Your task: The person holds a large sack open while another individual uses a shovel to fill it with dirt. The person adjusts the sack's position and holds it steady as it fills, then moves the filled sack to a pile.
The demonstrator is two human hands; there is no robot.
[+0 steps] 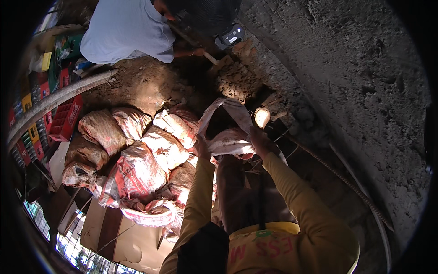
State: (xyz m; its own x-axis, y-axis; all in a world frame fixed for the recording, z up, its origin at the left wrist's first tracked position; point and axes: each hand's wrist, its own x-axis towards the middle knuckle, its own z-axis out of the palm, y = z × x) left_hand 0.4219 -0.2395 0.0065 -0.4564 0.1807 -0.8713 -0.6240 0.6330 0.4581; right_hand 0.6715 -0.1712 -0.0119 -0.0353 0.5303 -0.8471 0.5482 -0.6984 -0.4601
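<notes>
In front of my body, both hands hold a pale, dirt-stained woven sack (235, 109) by its rim, with its mouth spread wide. My left hand (201, 148) is closed around the left side of the rim. On the opposite side, my right hand (263, 143) grips the edge. Reddish-white material of the sack shows inside its mouth; whether it holds soil I cannot tell. Just beyond, loose brown soil (237, 82) lies in a heap. A co-worker (130, 32) bends over there, one hand (199, 52) on a tool's wooden handle (211, 58).
Several filled sacks (141, 171) are piled to my left. Behind them stand red bottle crates (67, 119), crossed by a long pale pole (59, 101). A rough concrete wall (360, 77) rises at the right, with a rusty ribbed rod (340, 180) near its base.
</notes>
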